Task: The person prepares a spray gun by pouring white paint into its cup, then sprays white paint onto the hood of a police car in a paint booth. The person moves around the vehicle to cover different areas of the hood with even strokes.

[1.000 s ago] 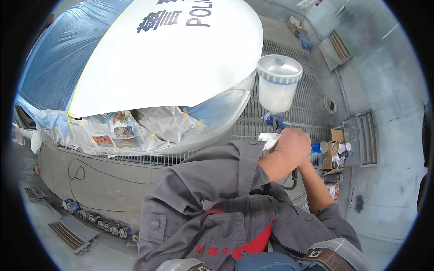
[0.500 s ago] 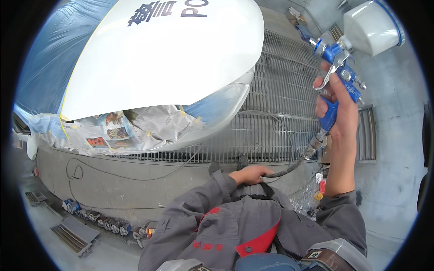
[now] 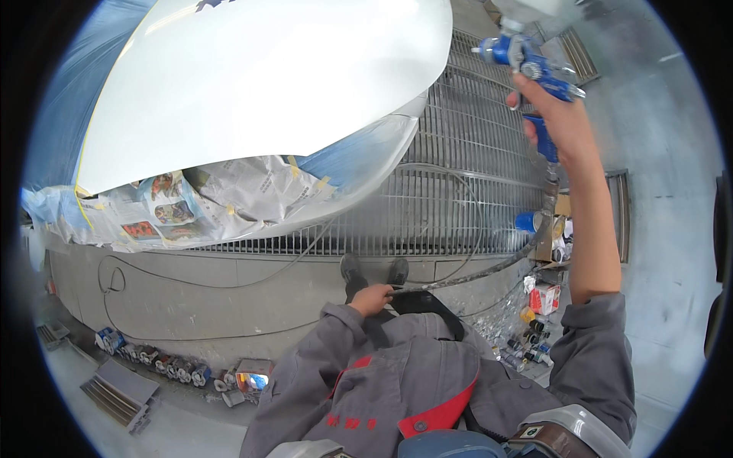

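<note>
1. The right grip (image 3: 563, 122) is closed around the handle of a blue spray gun (image 3: 539, 70), with fingers curled in front; whether the trigger is squeezed I cannot tell.
2. The spray gun is held up over the far right part of the floor grate (image 3: 450, 130), beside its right edge, its nozzle directed left toward the white panel (image 3: 267, 84) and well apart from it. A pale cup (image 3: 528, 8) sits above the gun, cut off by the picture's top edge.
3. A dark hose (image 3: 500, 263) runs from the bottom of the handle, curving down and left past the grate's near right corner.
4. The left grip (image 3: 372, 300) is low in front of the body, just beyond the grate's near edge, with its fingers closed on the hose.
5. Newspaper (image 3: 256, 195) covers the area below the white panel's near edge; blue sheeting (image 3: 61, 107) lies along the panel's left side.
6. Near the grate's near right corner are a blue can (image 3: 527, 221) and a cardboard box (image 3: 544, 249).
</note>
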`<state>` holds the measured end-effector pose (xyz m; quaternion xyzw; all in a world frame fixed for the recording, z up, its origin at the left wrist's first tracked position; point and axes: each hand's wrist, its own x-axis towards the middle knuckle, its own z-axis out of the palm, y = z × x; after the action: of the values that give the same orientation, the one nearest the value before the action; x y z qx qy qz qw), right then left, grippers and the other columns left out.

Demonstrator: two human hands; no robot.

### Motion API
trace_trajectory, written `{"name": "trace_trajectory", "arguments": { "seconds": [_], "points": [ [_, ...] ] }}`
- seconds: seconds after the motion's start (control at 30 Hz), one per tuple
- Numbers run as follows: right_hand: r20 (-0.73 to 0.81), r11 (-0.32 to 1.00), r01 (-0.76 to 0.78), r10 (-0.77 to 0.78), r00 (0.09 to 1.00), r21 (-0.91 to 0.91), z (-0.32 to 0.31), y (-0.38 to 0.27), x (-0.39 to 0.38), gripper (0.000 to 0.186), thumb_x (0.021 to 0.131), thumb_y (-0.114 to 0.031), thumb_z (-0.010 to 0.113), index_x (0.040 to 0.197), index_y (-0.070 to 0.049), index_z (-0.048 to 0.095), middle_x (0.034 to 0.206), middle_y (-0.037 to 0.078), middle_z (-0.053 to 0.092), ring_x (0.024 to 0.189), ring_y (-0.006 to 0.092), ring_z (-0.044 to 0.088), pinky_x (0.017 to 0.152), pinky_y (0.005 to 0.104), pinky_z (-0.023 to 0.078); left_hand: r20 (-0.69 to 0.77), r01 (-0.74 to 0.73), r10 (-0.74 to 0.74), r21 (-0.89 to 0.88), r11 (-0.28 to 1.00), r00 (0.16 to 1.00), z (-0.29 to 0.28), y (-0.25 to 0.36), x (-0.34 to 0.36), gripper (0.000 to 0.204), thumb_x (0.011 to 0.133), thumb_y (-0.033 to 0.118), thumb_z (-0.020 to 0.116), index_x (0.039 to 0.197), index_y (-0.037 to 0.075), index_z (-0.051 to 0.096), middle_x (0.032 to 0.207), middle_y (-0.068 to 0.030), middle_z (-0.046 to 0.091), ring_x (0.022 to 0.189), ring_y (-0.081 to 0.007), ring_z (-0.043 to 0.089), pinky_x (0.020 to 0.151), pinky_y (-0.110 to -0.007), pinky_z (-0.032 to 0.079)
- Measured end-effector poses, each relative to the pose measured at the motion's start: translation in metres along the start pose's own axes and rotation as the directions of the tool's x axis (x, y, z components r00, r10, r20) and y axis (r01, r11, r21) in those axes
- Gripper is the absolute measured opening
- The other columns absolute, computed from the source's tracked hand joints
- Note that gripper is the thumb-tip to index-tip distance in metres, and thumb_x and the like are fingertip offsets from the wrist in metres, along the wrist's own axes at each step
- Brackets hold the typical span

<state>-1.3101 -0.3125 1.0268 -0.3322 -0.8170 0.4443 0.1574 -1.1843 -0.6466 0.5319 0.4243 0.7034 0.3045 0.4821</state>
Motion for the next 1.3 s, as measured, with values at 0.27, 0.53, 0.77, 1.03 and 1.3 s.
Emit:
{"name": "trace_trajectory", "arguments": {
  "seconds": [0.27,0.53,0.77,1.03,1.3],
  "points": [
    [0.123,0.994,0.113,-0.111,0.986,-0.013,0.053,0.003,0.056,0.027,0.096,-0.031,0.074,0.102,-0.006,0.070,0.083,0.004,0.071,0.048,0.0069,0.053,0.040,0.0242,0.040,0.019,0.001,0.000,-0.047,0.999,1.000,0.027,0.019,0.000,0.028,0.099,0.029,0.062,0.123,0.015,0.065,0.114,-0.0124,0.070,0.110,-0.0374,0.066,0.089,-0.051,0.052],
    [0.238,0.991,0.135,-0.130,0.962,-0.006,0.070,-0.014,0.086,0.030,0.094,-0.033,0.076,0.104,-0.005,0.068,0.083,0.005,0.071,0.049,0.0068,0.053,0.041,0.0238,0.042,-0.002,-0.037,0.037,-0.014,0.999,0.999,0.015,0.033,0.006,0.028,0.098,0.030,0.062,0.121,0.015,0.066,0.118,-0.0106,0.070,0.111,-0.0366,0.066,0.088,-0.049,0.054],
    [0.312,0.992,0.091,-0.113,0.943,0.085,0.074,-0.023,0.102,0.032,0.095,-0.035,0.075,0.106,-0.005,0.071,0.082,0.002,0.069,0.046,0.0079,0.050,0.040,0.0237,0.039,-0.021,-0.094,0.093,-0.039,0.995,0.995,0.013,0.033,0.007,0.028,0.100,0.030,0.062,0.122,0.014,0.065,0.116,-0.0117,0.070,0.110,-0.0376,0.066,0.087,-0.049,0.053],
    [-0.006,0.983,0.100,-0.102,0.995,-0.152,0.035,0.006,0.134,0.030,0.092,-0.031,0.077,0.101,-0.003,0.072,0.079,0.004,0.068,0.049,0.0100,0.056,0.040,0.0274,0.042,-0.068,-0.126,0.121,-0.089,0.988,0.990,-0.004,0.048,0.008,0.030,0.101,0.031,0.060,0.125,0.014,0.063,0.116,-0.0141,0.070,0.107,-0.0400,0.066,0.085,-0.050,0.053],
    [0.200,0.988,0.151,-0.140,0.970,-0.044,0.077,-0.018,0.106,0.035,0.095,-0.037,0.075,0.109,-0.005,0.072,0.082,0.002,0.068,0.050,0.0069,0.053,0.041,0.0238,0.040,-0.016,-0.158,0.157,-0.115,0.981,0.987,-0.005,0.042,0.000,0.026,0.099,0.032,0.065,0.113,0.010,0.065,0.103,-0.0150,0.070,0.102,-0.0398,0.066,0.083,-0.052,0.051]
  ]
}}
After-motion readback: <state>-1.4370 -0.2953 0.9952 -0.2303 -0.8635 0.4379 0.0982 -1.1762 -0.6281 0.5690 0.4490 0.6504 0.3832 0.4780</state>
